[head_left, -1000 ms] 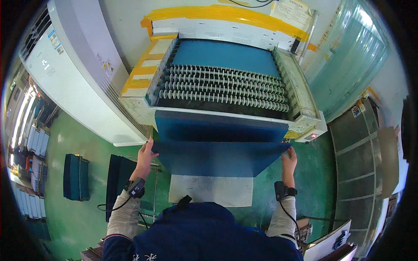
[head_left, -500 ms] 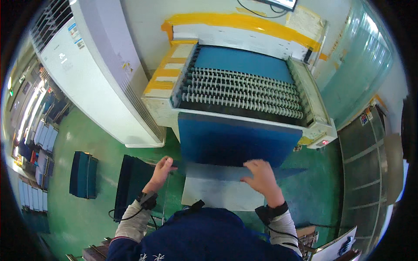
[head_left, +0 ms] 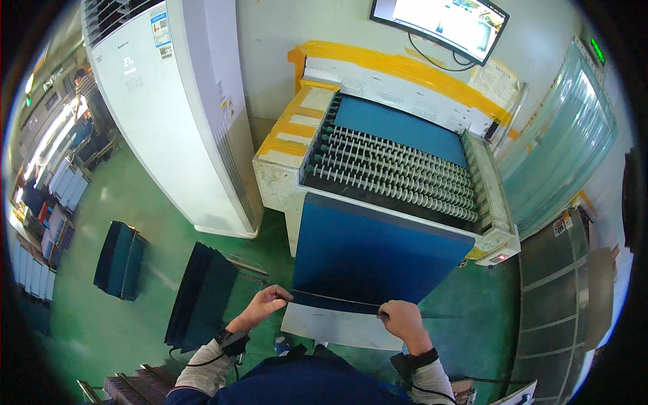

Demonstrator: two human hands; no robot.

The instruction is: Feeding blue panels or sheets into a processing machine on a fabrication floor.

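A dark blue panel [head_left: 371, 250] slopes down from the front of the roller machine [head_left: 398, 179], its upper edge against the machine's front lip. My left hand [head_left: 262, 309] is closed at the panel's lower left corner, the thumb and fingers pinched together. My right hand [head_left: 403, 320] is closed on the lower edge farther right, with its fingertips partly hidden. A thin pale line runs along that edge between my hands. Beneath it lies a pale board [head_left: 337, 325]. Another blue sheet [head_left: 398, 125] rests at the far end of the white disc rollers.
Left of my left arm stands a rack of dark panels [head_left: 199, 293], with another panel stack [head_left: 120, 260] farther left on the green floor. A tall white air conditioner [head_left: 162, 115] flanks the machine. On the right are a metal-framed unit [head_left: 553, 304] and a wall screen [head_left: 442, 23] above.
Both hands were apart from the panel's edge and blurred; now they are closed at it. The view has shifted, showing more of the wall screen.
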